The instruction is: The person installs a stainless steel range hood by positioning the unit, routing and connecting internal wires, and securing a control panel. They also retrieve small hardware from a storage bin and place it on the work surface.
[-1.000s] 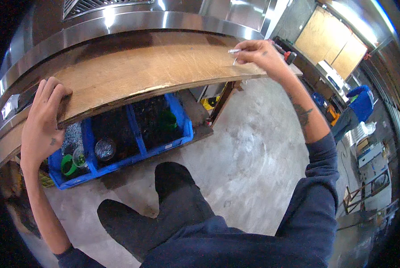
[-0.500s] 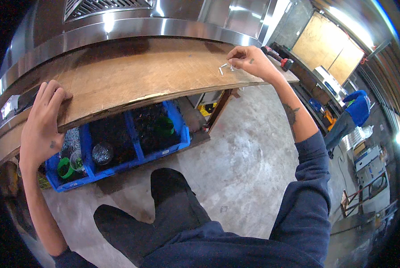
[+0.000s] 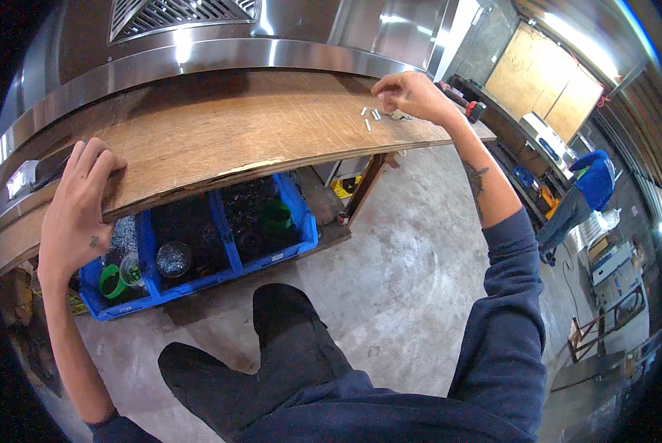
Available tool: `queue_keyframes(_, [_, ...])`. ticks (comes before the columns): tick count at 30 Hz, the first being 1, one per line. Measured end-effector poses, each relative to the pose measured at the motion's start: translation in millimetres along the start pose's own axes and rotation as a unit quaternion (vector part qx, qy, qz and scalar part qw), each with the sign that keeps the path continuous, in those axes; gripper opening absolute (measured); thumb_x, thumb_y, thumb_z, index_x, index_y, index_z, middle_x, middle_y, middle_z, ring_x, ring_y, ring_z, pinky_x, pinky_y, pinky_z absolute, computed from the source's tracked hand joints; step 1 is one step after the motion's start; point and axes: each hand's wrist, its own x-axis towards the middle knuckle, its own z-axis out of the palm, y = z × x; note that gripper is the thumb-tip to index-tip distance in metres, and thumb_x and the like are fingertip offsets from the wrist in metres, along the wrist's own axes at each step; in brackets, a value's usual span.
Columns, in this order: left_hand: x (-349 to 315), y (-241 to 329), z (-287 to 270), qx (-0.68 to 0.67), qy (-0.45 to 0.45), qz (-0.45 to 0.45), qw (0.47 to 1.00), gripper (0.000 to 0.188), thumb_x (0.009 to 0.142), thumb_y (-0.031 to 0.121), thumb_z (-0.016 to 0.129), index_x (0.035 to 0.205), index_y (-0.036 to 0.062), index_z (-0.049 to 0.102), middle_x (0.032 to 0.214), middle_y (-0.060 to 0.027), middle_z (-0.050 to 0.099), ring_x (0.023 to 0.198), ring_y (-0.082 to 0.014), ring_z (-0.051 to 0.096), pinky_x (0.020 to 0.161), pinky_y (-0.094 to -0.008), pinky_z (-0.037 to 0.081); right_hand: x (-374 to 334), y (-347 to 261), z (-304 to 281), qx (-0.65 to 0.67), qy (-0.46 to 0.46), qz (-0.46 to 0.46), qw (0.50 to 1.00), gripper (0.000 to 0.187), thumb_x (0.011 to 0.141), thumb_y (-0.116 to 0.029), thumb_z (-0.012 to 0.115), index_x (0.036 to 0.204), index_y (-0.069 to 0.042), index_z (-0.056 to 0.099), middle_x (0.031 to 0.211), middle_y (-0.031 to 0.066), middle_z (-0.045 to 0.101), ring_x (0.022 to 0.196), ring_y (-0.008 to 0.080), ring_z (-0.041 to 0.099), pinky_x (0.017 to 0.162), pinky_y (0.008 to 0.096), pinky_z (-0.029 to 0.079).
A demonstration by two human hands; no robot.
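Observation:
My left hand (image 3: 80, 203) grips the near edge of the plywood board (image 3: 220, 129) at its left end, fingers bent over the top and thumb at the edge. Toward the right end, my right hand (image 3: 416, 97) hovers just above the board with its fingers curled in toward the thumb. What lies between those fingertips, if anything, is too small to make out. Several short silvery pin-like pieces (image 3: 368, 125) lie scattered on the wood below and left of it. Right behind this hand sits a cordless power tool (image 3: 476, 111) with a red and black end, partly hidden.
Under the board stands a blue divided bin (image 3: 231, 244) with dark small parts, a green cup (image 3: 111, 282) and a clear tub (image 3: 173, 258). Stainless steel panelling (image 3: 272, 53) rises behind. A person in blue (image 3: 595, 177) is at the far right, near a bench.
My right hand has shifted slightly left and up from the silvery pieces, which now lie more spread out. My left hand keeps its hold; the view has shifted a little.

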Motion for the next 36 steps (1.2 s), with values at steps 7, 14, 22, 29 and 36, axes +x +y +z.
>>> queue_keyframes(7, [3,1,3,-0.01,0.004,0.006,1.0,0.057,0.051,-0.01,0.057,0.107,-0.0031,0.051,0.105,-0.018,0.043,0.105,-0.0415,0.046,0.086,-0.0477,0.042,6,-11,19,-0.063,-0.036,-0.033,0.997,0.027,0.095,-0.02,0.065,0.113,-0.002,0.077,0.109,0.0201,0.076,0.101,0.0378,0.073,0.091,0.044,0.057])
queue_keyframes(14, [-1,-10,1,-0.001,-0.055,-0.02,0.998,0.061,0.056,0.008,0.054,0.115,-0.0036,0.05,0.111,-0.0222,0.043,0.115,-0.0483,0.045,0.112,-0.0532,0.036,-9,-23,9,-0.053,-0.084,-0.062,0.993,0.032,0.104,-0.028,0.063,0.122,-0.004,0.074,0.116,0.0156,0.075,0.106,0.0307,0.07,0.093,0.0404,0.055])
queue_keyframes(22, [3,-1,4,0.003,0.017,0.015,1.0,0.056,0.051,-0.011,0.057,0.106,-0.0021,0.051,0.104,-0.0185,0.044,0.105,-0.0426,0.046,0.088,-0.0487,0.042,-35,-29,6,-0.063,-0.045,-0.144,0.986,0.033,0.103,-0.036,0.066,0.124,-0.013,0.074,0.138,0.0072,0.065,0.126,0.0272,0.059,0.103,0.0419,0.05])
queue_keyframes(29, [4,1,4,0.006,0.018,0.018,1.0,0.054,0.052,-0.012,0.056,0.105,-0.0028,0.051,0.104,-0.0184,0.044,0.105,-0.042,0.046,0.087,-0.048,0.042,-33,-13,15,-0.051,0.059,-0.133,0.988,0.028,0.1,-0.028,0.068,0.118,-0.008,0.074,0.122,0.0122,0.071,0.119,0.0312,0.064,0.103,0.0415,0.049])
queue_keyframes(36, [3,-3,4,0.013,0.028,0.031,0.999,0.056,0.052,-0.011,0.055,0.107,-0.0033,0.051,0.104,-0.0183,0.043,0.105,-0.0433,0.046,0.088,-0.048,0.042,-26,-14,14,0.003,0.01,-0.061,0.998,0.029,0.104,-0.024,0.065,0.124,-0.005,0.073,0.115,0.0121,0.074,0.106,0.0237,0.07,0.092,0.0377,0.056])
